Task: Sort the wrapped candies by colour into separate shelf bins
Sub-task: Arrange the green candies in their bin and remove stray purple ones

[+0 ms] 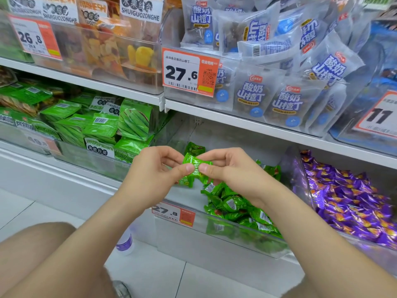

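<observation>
Two hands, left hand [154,172] and right hand [233,172], pinch one green wrapped candy [193,163] between thumbs and forefingers, directly above the clear bin [193,239] of green candies [234,206]; purple candies [348,203] lie heaped right of that bin.

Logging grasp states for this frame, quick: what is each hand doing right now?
Left hand: closed, fingers pinching the green candy.
Right hand: closed, pinching the same green candy.

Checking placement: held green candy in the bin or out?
Out: left hand and right hand pinch the green candy above the green bin.
</observation>
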`<act>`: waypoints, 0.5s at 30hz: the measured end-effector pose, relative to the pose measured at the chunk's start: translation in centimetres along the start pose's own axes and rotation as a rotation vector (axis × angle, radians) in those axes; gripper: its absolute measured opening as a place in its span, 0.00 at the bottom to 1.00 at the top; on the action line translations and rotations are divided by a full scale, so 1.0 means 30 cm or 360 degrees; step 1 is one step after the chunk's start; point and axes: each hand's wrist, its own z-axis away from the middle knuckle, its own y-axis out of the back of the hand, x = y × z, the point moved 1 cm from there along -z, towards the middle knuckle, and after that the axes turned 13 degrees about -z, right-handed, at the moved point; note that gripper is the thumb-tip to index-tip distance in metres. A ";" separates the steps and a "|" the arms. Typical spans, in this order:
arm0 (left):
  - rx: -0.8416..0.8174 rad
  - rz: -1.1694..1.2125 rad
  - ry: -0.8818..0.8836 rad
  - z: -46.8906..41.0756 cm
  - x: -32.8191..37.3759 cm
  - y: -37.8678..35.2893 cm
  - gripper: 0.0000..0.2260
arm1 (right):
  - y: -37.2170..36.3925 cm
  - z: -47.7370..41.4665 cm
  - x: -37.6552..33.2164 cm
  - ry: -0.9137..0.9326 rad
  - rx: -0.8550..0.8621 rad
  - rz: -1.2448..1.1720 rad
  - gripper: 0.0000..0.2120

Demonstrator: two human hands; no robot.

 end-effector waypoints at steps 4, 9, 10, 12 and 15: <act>0.0184 -0.0387 -0.0120 0.002 -0.005 0.034 0.11 | -0.026 -0.022 0.012 0.0034 0.0000 0.0051 0.06; 0.0420 -0.0695 -0.0215 0.006 -0.046 0.046 0.09 | -0.048 -0.125 0.122 0.0118 0.0250 0.1193 0.12; 0.0418 -0.0729 -0.0188 0.005 -0.053 0.044 0.10 | -0.061 -0.140 0.139 0.0107 0.0205 0.1258 0.13; 0.0369 -0.0786 -0.0138 0.003 -0.059 0.040 0.14 | -0.086 -0.167 0.170 0.0086 0.0137 0.1357 0.13; 0.0306 -0.0801 -0.0109 0.007 -0.049 0.036 0.16 | -0.121 -0.196 0.189 0.0088 0.0065 0.1520 0.11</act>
